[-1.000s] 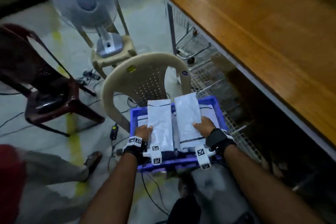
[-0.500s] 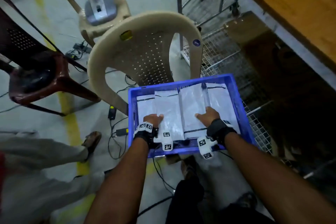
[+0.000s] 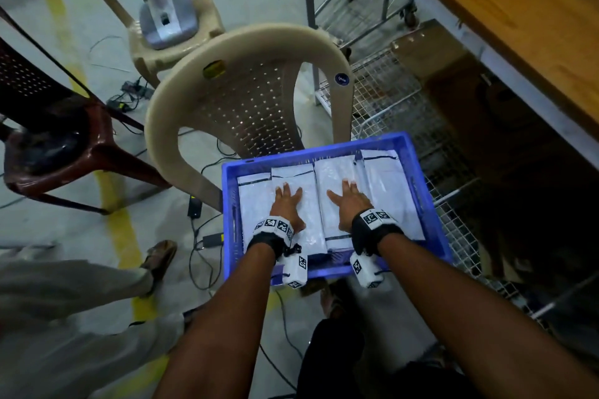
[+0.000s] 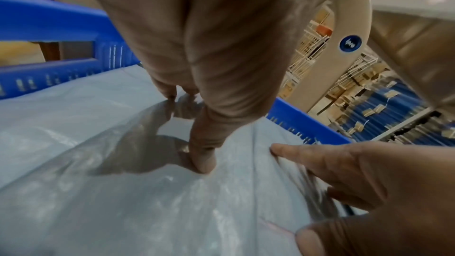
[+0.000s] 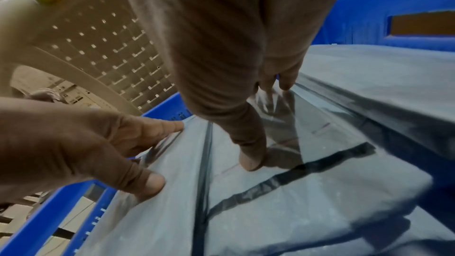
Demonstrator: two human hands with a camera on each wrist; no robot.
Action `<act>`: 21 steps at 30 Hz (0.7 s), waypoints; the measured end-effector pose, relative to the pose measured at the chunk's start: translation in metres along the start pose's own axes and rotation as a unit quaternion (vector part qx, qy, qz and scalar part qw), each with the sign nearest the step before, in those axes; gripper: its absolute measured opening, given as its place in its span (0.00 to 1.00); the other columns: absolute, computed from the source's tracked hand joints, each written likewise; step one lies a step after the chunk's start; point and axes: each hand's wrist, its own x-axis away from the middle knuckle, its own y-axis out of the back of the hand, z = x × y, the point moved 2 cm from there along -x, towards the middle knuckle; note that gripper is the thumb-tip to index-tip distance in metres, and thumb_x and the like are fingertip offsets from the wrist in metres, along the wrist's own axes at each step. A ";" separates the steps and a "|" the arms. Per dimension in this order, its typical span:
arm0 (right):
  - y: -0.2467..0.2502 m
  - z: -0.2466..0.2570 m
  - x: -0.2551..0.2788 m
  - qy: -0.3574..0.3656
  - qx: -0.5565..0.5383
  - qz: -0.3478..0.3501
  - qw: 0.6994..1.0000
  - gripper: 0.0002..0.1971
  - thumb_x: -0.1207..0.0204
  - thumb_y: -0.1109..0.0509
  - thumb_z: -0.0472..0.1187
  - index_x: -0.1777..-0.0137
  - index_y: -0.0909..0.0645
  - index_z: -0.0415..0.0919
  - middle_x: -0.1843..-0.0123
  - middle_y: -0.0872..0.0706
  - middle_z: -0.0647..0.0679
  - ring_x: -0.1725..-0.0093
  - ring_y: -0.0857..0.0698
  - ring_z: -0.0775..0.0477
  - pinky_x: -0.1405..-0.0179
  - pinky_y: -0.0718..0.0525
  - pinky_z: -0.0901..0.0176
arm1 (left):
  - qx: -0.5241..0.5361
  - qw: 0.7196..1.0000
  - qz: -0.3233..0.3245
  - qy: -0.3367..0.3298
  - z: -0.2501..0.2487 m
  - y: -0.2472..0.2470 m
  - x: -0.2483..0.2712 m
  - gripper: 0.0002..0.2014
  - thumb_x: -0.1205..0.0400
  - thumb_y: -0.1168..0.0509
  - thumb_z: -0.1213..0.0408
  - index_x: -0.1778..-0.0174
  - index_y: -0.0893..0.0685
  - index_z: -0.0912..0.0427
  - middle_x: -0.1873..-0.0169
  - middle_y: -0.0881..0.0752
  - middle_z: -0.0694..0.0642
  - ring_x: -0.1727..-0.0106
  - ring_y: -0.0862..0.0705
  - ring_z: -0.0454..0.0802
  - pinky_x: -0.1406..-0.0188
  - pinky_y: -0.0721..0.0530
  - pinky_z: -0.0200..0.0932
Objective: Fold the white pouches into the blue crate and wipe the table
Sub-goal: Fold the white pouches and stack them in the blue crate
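Note:
The blue crate (image 3: 324, 146) sits in front of the beige chair's backrest (image 3: 246, 52), filled with white pouches (image 3: 389, 197) lying flat side by side. My left hand (image 3: 288, 204) presses flat on the left middle pouch (image 3: 301, 178), fingers spread. My right hand (image 3: 346, 201) presses flat on the pouch beside it (image 3: 334, 172). In the left wrist view, my left fingertips (image 4: 202, 163) push into the glossy pouch (image 4: 98, 192), with the right hand (image 4: 344, 172) alongside. The right wrist view shows my right fingertips (image 5: 251, 161) on a black-striped pouch (image 5: 283, 192) and the crate wall (image 5: 369, 17).
The wooden table (image 3: 518, 10) runs along the right, with a wire rack (image 3: 389, 91) beneath its edge. A dark red chair (image 3: 48, 139) and a fan on a beige stool (image 3: 165, 19) stand to the left. Another person's leg and sandal (image 3: 158, 256) and floor cables (image 3: 201, 236) lie near the crate.
The two pouches I held by their near ends, tilted up, now lie flat in the crate. Both hands slid forward onto them with fingers spread. My view has tipped downward.

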 end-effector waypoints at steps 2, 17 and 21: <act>-0.004 -0.001 -0.007 -0.002 0.007 0.021 1.000 0.49 0.27 0.28 0.33 0.14 0.52 0.60 0.13 0.66 0.42 0.14 0.57 0.36 0.17 0.39 0.43 | -0.017 1.000 0.016 0.009 0.001 -0.005 -0.006 0.53 0.25 0.23 0.66 0.12 0.54 0.49 0.13 0.65 0.58 0.13 0.63 0.58 0.15 0.43 0.52; 0.067 -0.019 0.062 -0.047 -0.202 -0.169 0.964 0.30 0.24 0.25 0.44 0.22 0.28 0.48 0.18 0.31 0.42 0.24 0.27 0.38 0.27 0.25 0.46 | 0.167 0.976 -0.132 -0.033 -0.049 0.056 0.041 0.33 0.24 0.22 0.59 0.22 0.23 0.58 0.22 0.26 0.57 0.22 0.26 0.55 0.23 0.29 0.44; 0.131 -0.043 0.129 -0.043 -0.322 -0.291 0.900 0.18 0.25 0.23 0.41 0.35 0.15 0.45 0.41 0.10 0.44 0.47 0.12 0.46 0.42 0.16 0.55 | 0.309 0.930 -0.166 -0.111 -0.109 0.108 0.083 0.17 0.24 0.22 0.62 0.41 0.12 0.64 0.52 0.09 0.60 0.52 0.12 0.50 0.44 0.15 0.46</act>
